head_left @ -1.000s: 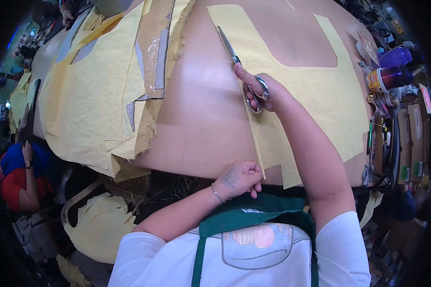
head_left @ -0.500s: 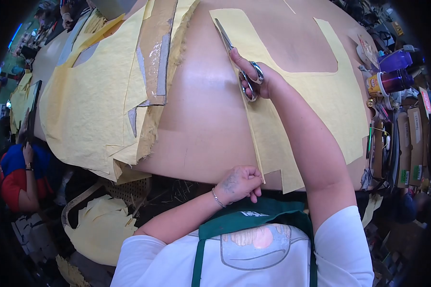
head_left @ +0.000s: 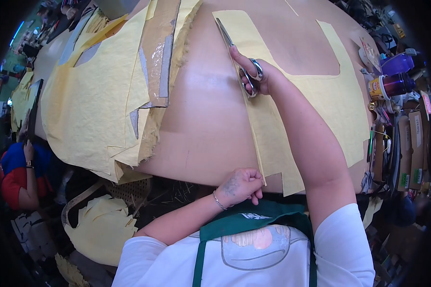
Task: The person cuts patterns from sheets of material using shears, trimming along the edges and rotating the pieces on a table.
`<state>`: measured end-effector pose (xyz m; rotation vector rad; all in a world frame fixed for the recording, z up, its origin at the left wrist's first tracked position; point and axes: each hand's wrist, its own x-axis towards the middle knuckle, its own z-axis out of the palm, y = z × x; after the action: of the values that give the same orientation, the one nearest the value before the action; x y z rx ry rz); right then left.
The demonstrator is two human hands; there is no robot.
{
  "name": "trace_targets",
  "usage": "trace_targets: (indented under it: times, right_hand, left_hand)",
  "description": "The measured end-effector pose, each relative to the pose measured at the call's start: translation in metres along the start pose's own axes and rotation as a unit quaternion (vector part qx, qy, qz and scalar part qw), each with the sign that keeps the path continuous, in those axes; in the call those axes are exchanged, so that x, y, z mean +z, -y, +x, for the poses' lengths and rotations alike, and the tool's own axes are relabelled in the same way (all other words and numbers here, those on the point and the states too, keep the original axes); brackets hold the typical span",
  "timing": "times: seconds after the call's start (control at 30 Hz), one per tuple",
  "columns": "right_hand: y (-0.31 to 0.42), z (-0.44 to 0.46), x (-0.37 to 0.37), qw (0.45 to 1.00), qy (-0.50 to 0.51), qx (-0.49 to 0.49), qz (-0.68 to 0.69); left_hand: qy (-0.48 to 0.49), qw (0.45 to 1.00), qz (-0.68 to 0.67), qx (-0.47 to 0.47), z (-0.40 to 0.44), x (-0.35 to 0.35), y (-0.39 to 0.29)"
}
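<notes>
- A broad brown table (head_left: 203, 129) spreads ahead, with a cup (head_left: 377, 88) by its right edge.
- The right hand (head_left: 255, 71) reaches forward over the yellow cloth (head_left: 333, 103); the left hand (head_left: 242, 185) rests bent at the near edge.
- Cardboard (head_left: 154, 62) lies on more cloth (head_left: 96, 105), left.
- Right fingers grip scissors (head_left: 224, 34) along the cloth's left edge; left fingers curl closed at its lower end.

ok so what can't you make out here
In the head view:
- left hand: curled fingers hide whether it pinches the notched yellow fabric
- scissors: right hand covers part of them
- green apron: print too small to read
- grey container: cut off by top edge
</notes>
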<state>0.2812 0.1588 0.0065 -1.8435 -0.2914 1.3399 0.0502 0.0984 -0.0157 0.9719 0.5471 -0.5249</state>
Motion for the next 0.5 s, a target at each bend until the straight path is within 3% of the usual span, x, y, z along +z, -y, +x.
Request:
trace_targets:
  times: [0.5]
  right_hand:
    - [0.0, 0.018, 0.008, 0.999, -0.039, -0.031, -0.012]
  left_hand:
    - [0.012, 1.0, -0.01, -0.003, -0.001, -0.001, -0.003]
